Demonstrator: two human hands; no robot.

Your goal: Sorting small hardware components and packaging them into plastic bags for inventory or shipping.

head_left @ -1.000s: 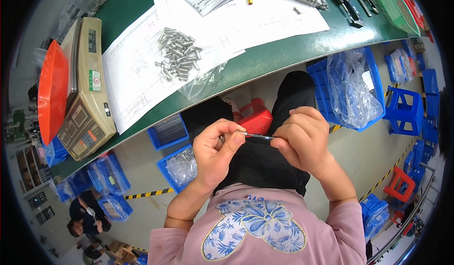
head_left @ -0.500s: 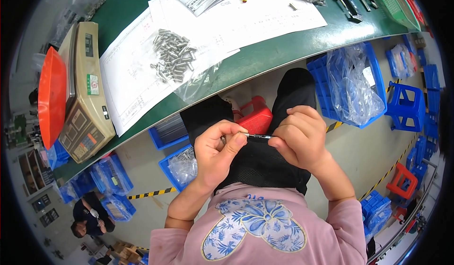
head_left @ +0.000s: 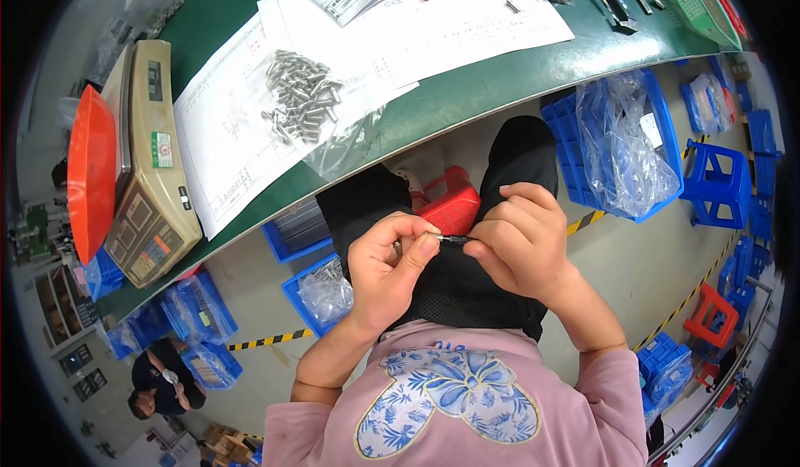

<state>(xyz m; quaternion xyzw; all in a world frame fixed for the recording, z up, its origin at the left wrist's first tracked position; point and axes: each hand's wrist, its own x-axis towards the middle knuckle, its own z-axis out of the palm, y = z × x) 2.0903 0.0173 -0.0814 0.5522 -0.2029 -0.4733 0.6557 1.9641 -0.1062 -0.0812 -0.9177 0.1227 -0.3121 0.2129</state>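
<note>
One green table (head_left: 467, 88) spans the upper part of your view, carrying at least two white sheets (head_left: 483, 46), one beige scale (head_left: 158, 188) at the green table's left end and one heap of metal pins (head_left: 300, 104) nearer its front edge. You have two hands on your side of the green table, over your lap: the left hand (head_left: 387, 259) pinches one end of a single thin rod (head_left: 452, 239) between thumb and forefinger, and the right hand (head_left: 521, 242) closes its fingertips on the other (whether the silvery bit at your left thumb is a separate piece, I cannot tell). One loose pin (head_left: 512, 6) lies toward the green table's far side.

Compared with a second ago, your right hand sits closer to your left, and less of the thin rod shows between them.

Beyond the green table's front edge, one blue bin (head_left: 567, 146) of clear bags is to the right, near one blue stool (head_left: 742, 184); one red stool (head_left: 450, 209) is just below the edge. Your own fingertips hide both ends of the thin rod.
</note>
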